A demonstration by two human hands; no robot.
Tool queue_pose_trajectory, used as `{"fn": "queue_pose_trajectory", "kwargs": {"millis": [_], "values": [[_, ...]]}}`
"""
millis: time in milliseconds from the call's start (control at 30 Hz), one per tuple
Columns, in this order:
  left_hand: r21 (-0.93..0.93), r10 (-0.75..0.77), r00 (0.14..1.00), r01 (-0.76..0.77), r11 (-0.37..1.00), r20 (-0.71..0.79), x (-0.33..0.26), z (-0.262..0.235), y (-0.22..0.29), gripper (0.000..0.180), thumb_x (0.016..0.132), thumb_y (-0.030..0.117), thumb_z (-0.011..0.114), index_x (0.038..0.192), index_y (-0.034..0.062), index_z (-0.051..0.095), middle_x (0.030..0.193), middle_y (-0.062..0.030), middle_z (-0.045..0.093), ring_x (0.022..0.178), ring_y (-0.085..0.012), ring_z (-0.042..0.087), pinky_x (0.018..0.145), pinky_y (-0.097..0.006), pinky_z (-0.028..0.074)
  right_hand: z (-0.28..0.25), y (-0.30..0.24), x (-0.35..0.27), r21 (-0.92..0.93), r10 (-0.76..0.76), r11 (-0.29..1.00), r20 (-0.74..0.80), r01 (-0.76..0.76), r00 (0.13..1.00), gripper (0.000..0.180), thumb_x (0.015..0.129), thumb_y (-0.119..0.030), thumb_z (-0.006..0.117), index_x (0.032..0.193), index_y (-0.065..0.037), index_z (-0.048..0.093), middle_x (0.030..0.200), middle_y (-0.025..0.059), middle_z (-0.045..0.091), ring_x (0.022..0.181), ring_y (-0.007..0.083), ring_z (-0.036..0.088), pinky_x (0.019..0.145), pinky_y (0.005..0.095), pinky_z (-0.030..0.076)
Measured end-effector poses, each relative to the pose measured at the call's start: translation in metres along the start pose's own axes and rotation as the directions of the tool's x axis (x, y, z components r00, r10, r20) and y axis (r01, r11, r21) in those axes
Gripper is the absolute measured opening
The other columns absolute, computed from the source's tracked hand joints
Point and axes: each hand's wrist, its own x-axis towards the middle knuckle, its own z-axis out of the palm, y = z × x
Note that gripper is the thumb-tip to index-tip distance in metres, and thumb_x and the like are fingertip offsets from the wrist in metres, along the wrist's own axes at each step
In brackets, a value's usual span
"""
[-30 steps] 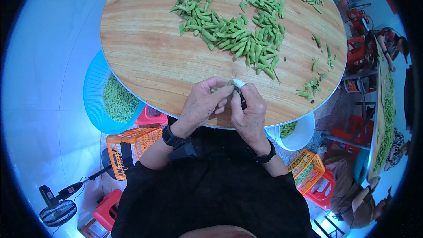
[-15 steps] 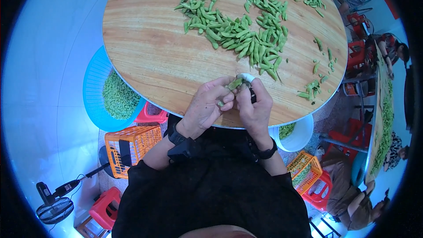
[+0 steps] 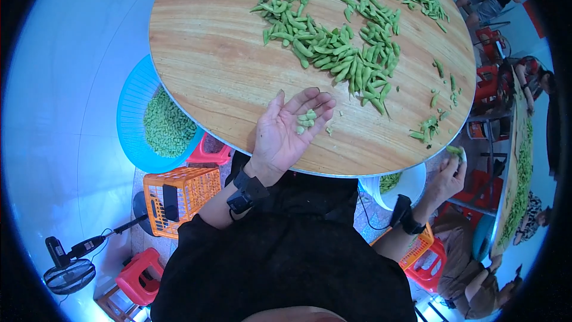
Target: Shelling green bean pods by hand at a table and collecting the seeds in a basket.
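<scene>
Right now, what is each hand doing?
Left hand: open, palm up, beans resting on it.
Right hand: off the table, pinching a green pod above the white bowl.

A few small, pale green shelled beans (image 3: 305, 120) lie loose in a little cluster on the upturned palm of the left hand (image 3: 289, 132), near the base of its fingers, over the near edge of the round wooden table (image 3: 220, 77). An empty green pod (image 3: 457, 152), limp and slightly curved, is pinched at the fingertips of the right hand (image 3: 445, 179), off the table's right edge, just above a white bowl (image 3: 411, 186) that holds more green pieces.
</scene>
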Motion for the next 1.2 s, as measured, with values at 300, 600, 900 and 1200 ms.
{"fn": "queue_pose_trajectory", "kwargs": {"millis": [300, 600, 900, 1200], "values": [[-0.051, 0.277, 0.914, -0.274, 0.960, 0.297, -0.048, -0.009, 0.112, 0.043, 0.101, 0.027, 0.042, 0.122, -0.0103, 0.048, 0.119, -0.0220, 0.056, 0.100, -0.0311, 0.059, 0.082, -0.033, 0.055, -0.058, 0.062, 0.033, -0.854, -0.309, 0.439, 0.148, 0.279, 0.939, 0.031, 0.090, -0.011, 0.052, 0.117, 0.003, 0.057, 0.088, 0.0261, 0.066, 0.081, 0.0406, 0.066, 0.069, 0.0441, 0.051], [0.597, 0.438, 0.650, -0.031, -0.802, 0.621, -0.054, 0.014, 0.180, 0.017, 0.087, 0.007, 0.060, 0.102, 0.0020, 0.067, 0.100, -0.0137, 0.068, 0.099, -0.0258, 0.063, 0.088, -0.033, 0.047, 0.005, -0.003, 0.018, -0.567, -0.382, 0.758, 0.014, 0.322, 0.924, 0.031, 0.093, -0.005, 0.048, 0.122, 0.000, 0.059, 0.097, 0.0146, 0.070, 0.084, 0.0183, 0.065, 0.075, 0.0303, 0.051], [0.379, 0.060, 0.813, -0.203, -0.903, 0.579, 0.100, 0.026, 0.109, 0.014, 0.080, 0.010, 0.066, 0.091, 0.0005, 0.065, 0.085, -0.0161, 0.062, 0.081, -0.0314, 0.062, 0.070, -0.039, 0.049, 0.044, -0.042, -0.031, -0.247, -0.270, 0.918, 0.181, 0.310, 0.946, 0.031, 0.093, -0.002, 0.048, 0.122, 0.000, 0.060, 0.091, 0.0083, 0.066, 0.078, 0.0103, 0.059, 0.069, 0.0244, 0.048], [0.514, 0.059, 0.899, -0.192, -0.836, 0.433, 0.057, 0.030, 0.088, 0.014, 0.076, 0.003, 0.063, 0.088, -0.0014, 0.058, 0.079, -0.0152, 0.060, 0.067, -0.0262, 0.062, 0.062, -0.036, 0.050, 0.071, -0.055, -0.062, -0.153, -0.129, 0.968, 0.384, 0.201, 0.914, 0.031, 0.090, 0.003, 0.051, 0.119, 0.001, 0.061, 0.082, 0.0050, 0.066, 0.068, 0.0087, 0.058, 0.062, 0.0229, 0.046]]}}
